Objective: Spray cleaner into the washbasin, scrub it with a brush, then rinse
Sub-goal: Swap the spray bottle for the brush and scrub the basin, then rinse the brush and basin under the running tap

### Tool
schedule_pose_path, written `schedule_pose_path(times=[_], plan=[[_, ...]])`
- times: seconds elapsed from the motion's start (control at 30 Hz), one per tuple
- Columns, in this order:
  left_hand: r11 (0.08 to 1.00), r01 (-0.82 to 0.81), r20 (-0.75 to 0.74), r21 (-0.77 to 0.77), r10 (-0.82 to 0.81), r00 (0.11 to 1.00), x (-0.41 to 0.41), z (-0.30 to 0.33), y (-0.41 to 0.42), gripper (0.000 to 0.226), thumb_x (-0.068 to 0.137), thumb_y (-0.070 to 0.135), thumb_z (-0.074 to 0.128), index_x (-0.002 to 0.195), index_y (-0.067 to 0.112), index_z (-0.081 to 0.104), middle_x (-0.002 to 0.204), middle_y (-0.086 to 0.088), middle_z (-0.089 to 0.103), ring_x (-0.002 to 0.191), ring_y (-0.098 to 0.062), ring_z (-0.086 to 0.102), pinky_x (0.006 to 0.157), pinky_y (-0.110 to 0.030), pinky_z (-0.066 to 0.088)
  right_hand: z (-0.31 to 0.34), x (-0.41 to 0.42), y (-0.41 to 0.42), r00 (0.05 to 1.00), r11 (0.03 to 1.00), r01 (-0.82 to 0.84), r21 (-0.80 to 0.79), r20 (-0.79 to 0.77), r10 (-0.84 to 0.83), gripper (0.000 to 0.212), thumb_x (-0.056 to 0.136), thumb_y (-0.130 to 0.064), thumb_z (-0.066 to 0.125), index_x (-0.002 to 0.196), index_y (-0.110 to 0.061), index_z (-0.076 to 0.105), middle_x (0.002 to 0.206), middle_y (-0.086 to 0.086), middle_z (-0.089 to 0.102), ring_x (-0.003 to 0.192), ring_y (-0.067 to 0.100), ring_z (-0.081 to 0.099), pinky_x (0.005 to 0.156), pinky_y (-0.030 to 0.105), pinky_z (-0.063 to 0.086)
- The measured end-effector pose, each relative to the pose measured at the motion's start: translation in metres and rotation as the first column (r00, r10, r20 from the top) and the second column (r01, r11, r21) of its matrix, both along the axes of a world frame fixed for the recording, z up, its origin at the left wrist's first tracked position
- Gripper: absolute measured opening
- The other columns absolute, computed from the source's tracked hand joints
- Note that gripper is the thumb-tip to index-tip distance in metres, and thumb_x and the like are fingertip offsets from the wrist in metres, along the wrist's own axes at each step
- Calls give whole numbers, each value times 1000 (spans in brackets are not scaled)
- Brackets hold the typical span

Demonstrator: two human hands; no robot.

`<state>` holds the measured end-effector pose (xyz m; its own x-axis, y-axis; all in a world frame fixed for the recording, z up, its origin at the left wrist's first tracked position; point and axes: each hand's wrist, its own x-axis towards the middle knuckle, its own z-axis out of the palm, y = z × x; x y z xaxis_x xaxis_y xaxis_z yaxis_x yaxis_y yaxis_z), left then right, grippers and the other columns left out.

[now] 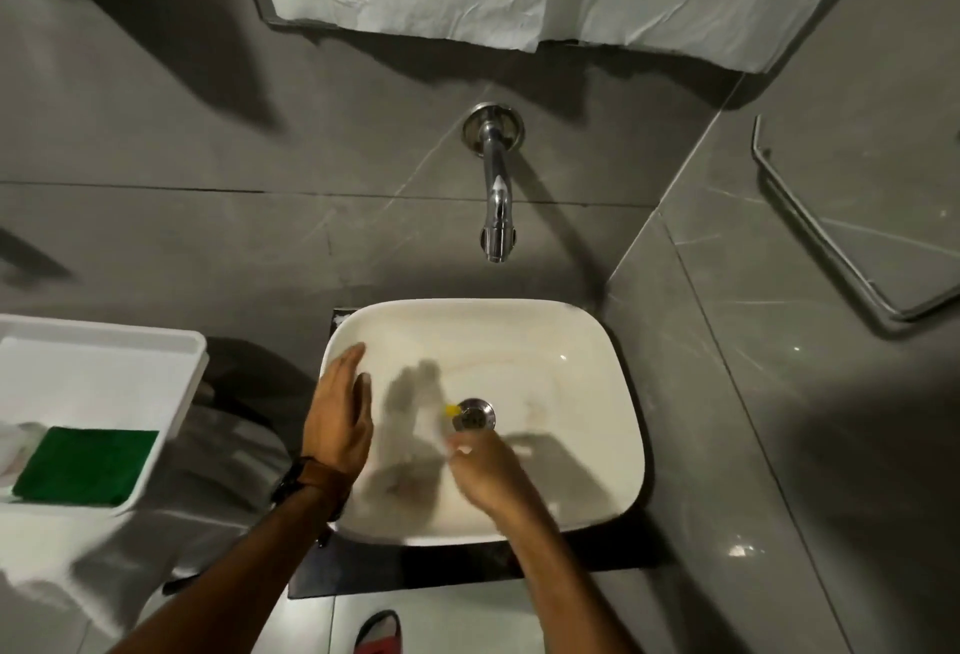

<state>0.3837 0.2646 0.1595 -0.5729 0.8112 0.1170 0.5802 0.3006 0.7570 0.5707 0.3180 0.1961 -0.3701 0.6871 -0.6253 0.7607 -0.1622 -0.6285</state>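
Right hand [480, 469] fingers [460, 445] are curled tight around something small, looks like a brush [451, 410] with a yellow tip poking out toward the drain [474, 414]. It's blurry, so I can't swear it's a brush. The tip sits just left of the drain, nearly touching, with its long axis running from the fist up toward the tap [496, 196]. Left hand [340, 409] is flat and open, fingers spread, resting on the left inner wall of the basin [597, 393], holding nothing. The right hand is clearly nearer the drain, so I'd guess scrubbing carries on there. Green pad [85, 466] sits in a tray [104, 341] way off left. No water running.
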Motion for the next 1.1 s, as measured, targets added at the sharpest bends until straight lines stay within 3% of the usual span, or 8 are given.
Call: schedule_pose_path(times=[0.1, 0.17, 0.3, 0.4, 0.6, 0.8, 0.9, 1.1], plan=[[984, 99, -18, 151, -98, 995, 8, 52, 44, 29, 102, 31, 43, 121, 22, 64, 121, 5, 67, 113, -14, 59, 98, -33, 46, 13, 14, 15, 875, 892, 401, -208, -201, -441, 18, 95, -15, 55, 104, -20, 71, 56, -3, 48, 38, 9, 36, 40, 17, 23], [967, 152, -48, 206, -145, 988, 13, 89, 80, 30, 102, 36, 44, 118, 26, 67, 114, 8, 71, 106, -11, 58, 92, -28, 46, 21, 26, 24, 807, 832, 466, -301, -241, -539, 21, 95, -11, 56, 107, -20, 71, 54, -2, 45, 36, 8, 28, 39, 14, 18], [930, 290, 24, 227, -303, 953, 18, 147, 129, 28, 97, 31, 56, 117, 20, 71, 112, 2, 74, 103, -7, 64, 88, -23, 52, 36, 43, 34, 742, 797, 559, -230, -290, -604, 14, 94, -11, 60, 87, -13, 72, 58, 0, 49, 37, 7, 26, 43, 16, 16], [919, 335, 143, 207, -367, 919, 15, 161, 135, 29, 92, 17, 64, 119, 9, 68, 116, -4, 71, 105, -6, 64, 86, -6, 47, 47, 49, 37, 729, 791, 578, -200, -308, -611, 13, 94, -14, 64, 85, -15, 73, 58, -2, 51, 38, 7, 29, 41, 15, 18], [925, 342, 166, 165, -368, 915, 16, 168, 146, 28, 88, 7, 67, 114, -2, 69, 114, -13, 71, 103, -11, 64, 83, -2, 45, 59, 46, 40, 739, 813, 561, -158, -348, -577, 20, 94, -20, 67, 75, -18, 72, 54, -5, 52, 39, 9, 28, 41, 16, 17], [942, 321, 126, 98, -332, 935, 14, 162, 160, 21, 88, 7, 66, 107, 9, 74, 100, 6, 70, 91, -2, 63, 98, -26, 50, 68, 35, 45, 769, 828, 556, -69, -336, -544, 24, 95, -17, 61, 73, -20, 70, 60, 0, 57, 42, 10, 37, 40, 17, 20], [943, 325, 33, -74, -324, 946, 25, 155, 168, 19, 90, 6, 61, 103, 16, 72, 98, 5, 70, 94, -12, 65, 95, -33, 52, 71, 34, 49, 784, 833, 552, -42, -314, -535, 23, 95, -18, 60, 75, -20, 70, 61, 0, 59, 45, 13, 38, 40, 18, 20], [954, 295, -22, -54, -297, 955, 21, 160, 161, 14, 90, 17, 61, 97, 23, 72, 80, 14, 63, 80, -6, 60, 75, -24, 49, 65, 39, 56, 837, 866, 500, 25, -271, -476, 24, 94, -19, 59, 72, -22, 71, 58, -3, 62, 37, 6, 40, 40, 20, 25]])
